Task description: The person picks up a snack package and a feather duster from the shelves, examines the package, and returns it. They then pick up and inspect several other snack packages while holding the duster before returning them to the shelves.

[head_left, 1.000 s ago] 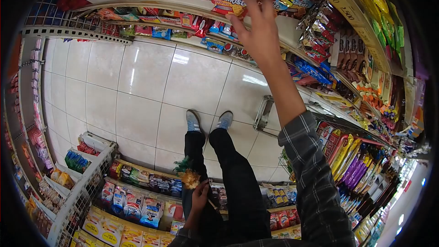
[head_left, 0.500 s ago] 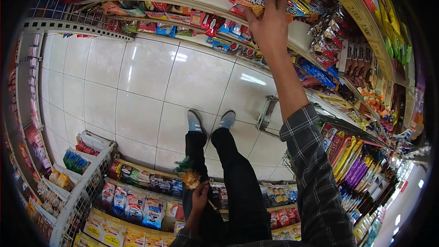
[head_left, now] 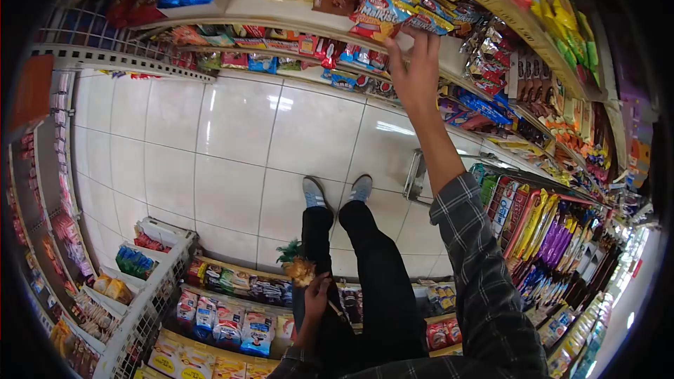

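Observation:
My right hand (head_left: 415,67) reaches up to a shelf of snack packs on the right. Its fingers are spread, and the tips touch the underside of the red and blue Malkist cracker packs (head_left: 382,5) standing on the white shelf edge (head_left: 281,10). My left hand (head_left: 316,296) hangs low beside my leg. It is closed on the handle of a small feather duster (head_left: 299,267) with green and orange feathers that point up and away from me.
Packed snack shelves run along the top and right (head_left: 540,217). A low rack of snack bags (head_left: 232,309) and a white wire basket stand (head_left: 151,288) sit at the lower left. A metal frame (head_left: 414,175) stands on the white tiled floor (head_left: 232,140) by my shoes.
My right hand has loosened from its grip on a Malkist pack and now rests with spread fingers under the packs. My view has shifted slightly. The left hand still holds the duster.

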`<state>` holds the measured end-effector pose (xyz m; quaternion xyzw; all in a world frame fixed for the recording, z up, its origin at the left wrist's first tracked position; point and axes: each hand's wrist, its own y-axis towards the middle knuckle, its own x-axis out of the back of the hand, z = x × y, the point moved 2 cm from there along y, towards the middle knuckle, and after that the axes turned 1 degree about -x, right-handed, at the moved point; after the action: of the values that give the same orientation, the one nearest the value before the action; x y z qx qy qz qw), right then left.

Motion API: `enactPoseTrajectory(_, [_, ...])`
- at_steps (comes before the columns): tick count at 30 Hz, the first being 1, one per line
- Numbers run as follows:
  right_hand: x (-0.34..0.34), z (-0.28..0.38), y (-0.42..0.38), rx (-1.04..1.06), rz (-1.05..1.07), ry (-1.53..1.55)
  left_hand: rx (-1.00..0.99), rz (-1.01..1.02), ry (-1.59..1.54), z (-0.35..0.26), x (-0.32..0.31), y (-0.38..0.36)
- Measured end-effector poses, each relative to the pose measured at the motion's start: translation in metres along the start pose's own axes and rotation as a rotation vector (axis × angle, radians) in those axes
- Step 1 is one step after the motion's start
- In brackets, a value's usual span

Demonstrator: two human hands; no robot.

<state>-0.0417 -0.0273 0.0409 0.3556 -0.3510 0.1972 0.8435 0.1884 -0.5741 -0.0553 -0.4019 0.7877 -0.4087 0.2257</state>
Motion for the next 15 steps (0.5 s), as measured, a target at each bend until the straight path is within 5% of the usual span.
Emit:
enactPoseTrajectory(11, [0.032, -0.024, 0.022, -0.078, 0.043, -0.199, -0.334, -0.036, 0.162, -0.057, 0.013, 0.027])
enactPoseTrajectory(14, [0.048, -0.020, 0.005, -0.041, 0.000, -0.002, -0.332, -0.003, 0.099, -0.074, 0.012, 0.033])
enactPoseTrajectory(15, [0.060, -0.009, -0.007, -0.175, 0.070, 0.083, -0.347, 0.009, 0.030, -0.081, 0.011, 0.034])
